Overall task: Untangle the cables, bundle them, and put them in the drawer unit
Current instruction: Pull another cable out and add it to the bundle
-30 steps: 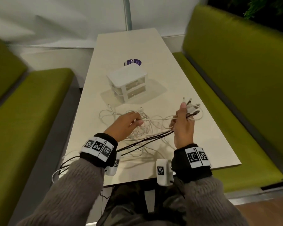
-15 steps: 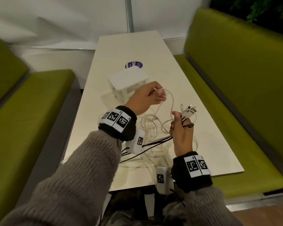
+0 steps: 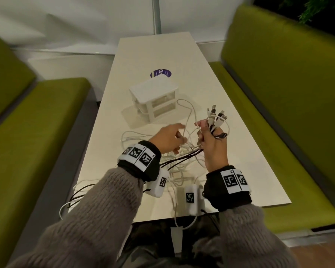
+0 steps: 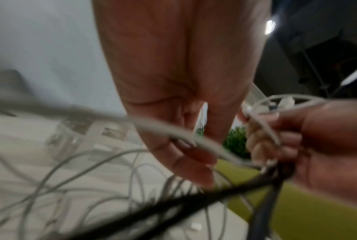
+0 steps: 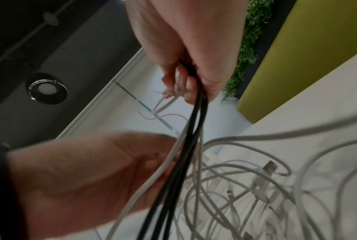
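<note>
Head view, seated person at a long pale worktop [image 3: 230,151]. The right hand [image 3: 211,144] is raised and closed around the gathered plug ends of the cables [image 3: 184,161], white and black, with the connectors [image 3: 216,115] fanning above the fist. The left hand [image 3: 168,138] sits just beside it, fingers loosely spread among the strands; the left wrist view shows one white cable [image 4: 173,131] crossing its fingers [image 4: 193,165], but a firm pinch cannot be confirmed through the blur. The remaining loops lie tangled on the worktop beneath both hands, some trailing off the near edge. The drawer unit [image 3: 155,97], white, with both drawers apparently shut, stands farther back, with one white loop reaching close to it.

Risks, as judged: pulling a strand through the knot may tighten it; overhanging lengths may drag the pile off the edge; a connector may slip from the crowded fist.

Setting: green upholstered benches [image 3: 278,93] flank the worktop, a purple round sticker [image 3: 161,73] lies behind the unit, and a white wall closes the far end.
</note>
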### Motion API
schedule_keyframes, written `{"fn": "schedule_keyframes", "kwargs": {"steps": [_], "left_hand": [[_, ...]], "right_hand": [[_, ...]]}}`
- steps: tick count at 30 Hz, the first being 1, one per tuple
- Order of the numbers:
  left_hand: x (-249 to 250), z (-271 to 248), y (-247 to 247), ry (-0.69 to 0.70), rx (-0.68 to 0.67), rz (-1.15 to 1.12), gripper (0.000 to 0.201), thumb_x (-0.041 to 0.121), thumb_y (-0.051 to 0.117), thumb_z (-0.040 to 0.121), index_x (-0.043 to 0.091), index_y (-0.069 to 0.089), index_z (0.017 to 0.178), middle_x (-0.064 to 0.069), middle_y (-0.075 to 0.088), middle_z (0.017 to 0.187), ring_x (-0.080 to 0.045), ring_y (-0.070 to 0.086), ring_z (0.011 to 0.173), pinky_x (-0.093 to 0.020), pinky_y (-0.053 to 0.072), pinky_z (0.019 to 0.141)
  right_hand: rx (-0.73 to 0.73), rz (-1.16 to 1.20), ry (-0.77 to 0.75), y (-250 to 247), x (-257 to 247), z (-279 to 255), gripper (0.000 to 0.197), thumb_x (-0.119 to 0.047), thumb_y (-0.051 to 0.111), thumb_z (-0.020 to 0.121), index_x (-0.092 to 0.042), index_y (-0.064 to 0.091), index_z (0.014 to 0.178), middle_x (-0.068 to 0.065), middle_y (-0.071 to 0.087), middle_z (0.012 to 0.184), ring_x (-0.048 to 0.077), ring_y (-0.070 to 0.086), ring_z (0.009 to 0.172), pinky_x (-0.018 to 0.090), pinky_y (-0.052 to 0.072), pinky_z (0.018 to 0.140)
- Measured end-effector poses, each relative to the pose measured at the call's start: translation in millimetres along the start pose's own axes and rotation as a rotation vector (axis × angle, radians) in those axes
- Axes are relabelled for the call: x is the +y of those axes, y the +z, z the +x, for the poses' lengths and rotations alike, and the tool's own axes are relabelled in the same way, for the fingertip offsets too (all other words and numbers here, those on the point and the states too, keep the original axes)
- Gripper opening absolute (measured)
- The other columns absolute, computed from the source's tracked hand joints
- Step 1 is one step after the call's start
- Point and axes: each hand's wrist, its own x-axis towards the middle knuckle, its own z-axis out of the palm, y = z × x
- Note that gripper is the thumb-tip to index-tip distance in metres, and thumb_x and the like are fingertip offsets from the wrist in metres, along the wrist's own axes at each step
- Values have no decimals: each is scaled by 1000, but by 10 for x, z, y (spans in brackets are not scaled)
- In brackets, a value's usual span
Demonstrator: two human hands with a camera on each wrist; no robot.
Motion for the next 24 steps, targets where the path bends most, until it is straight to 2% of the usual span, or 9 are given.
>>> {"fn": "schedule_keyframes", "kwargs": {"steps": [2,4,6,11,13,16,18,21,24], "left_hand": [[-124,33,77,-19,-17,52,28,12,53,92,8,55,120,-2,61,71,-17,58,55,-30,53,66],[-179,63,114,-24,11,-6,11,12,53,93,8,63,94,-3,59,64,-19,56,54,-31,52,65],[-197,88,132,-34,46,-80,14,11,52,93,9,62,83,-4,58,61,-20,57,54,-31,55,64],[-261,237,153,1,141,-44,11,23,54,92,14,62,94,-5,69,79,-20,67,75,-29,51,71],[-272,323,138,-35,131,1,21,37,56,90,17,62,94,-1,69,84,-18,66,82,-30,49,76],[-181,437,134,-110,122,130,45,61,55,82,16,57,85,-1,63,85,-18,59,83,-31,42,72],[-118,493,160,-134,128,251,48,58,56,83,11,53,82,-3,57,82,-19,53,79,-30,39,69],[-123,577,169,-87,123,370,33,40,56,90,9,58,80,-8,61,85,-26,56,83,-31,42,70],[-103,608,62,-102,120,424,48,45,46,94,6,70,80,-10,64,87,-28,62,84,-36,50,79]], "right_hand": [[-13,31,0,11,-15,2,22,-17,50,99,-14,62,81,-5,41,55,2,36,46,14,28,44],[0,18,6,-18,-1,-3,23,-18,49,99,-15,62,81,-5,40,54,2,35,45,15,28,44],[17,-3,17,-44,27,-27,23,-19,49,100,-14,62,82,-3,40,55,3,36,45,15,29,44],[101,5,84,-69,120,-62,23,-19,48,100,-15,63,84,-6,42,52,3,37,45,16,29,43],[112,-3,87,-81,131,-63,23,-20,47,100,-17,63,84,-6,43,53,4,37,46,18,29,45],[114,-10,84,-89,127,-51,24,-21,48,100,-16,63,83,-4,42,53,4,37,45,18,30,44],[115,-3,90,-86,126,-46,23,-20,49,100,-15,64,82,-3,42,53,4,37,44,18,30,44],[117,25,104,-87,124,-56,23,-19,49,100,-14,64,84,-5,41,52,3,37,44,17,29,44],[116,28,99,-100,134,-64,24,-19,47,100,-15,64,84,-3,42,55,3,38,45,19,30,46]]}}
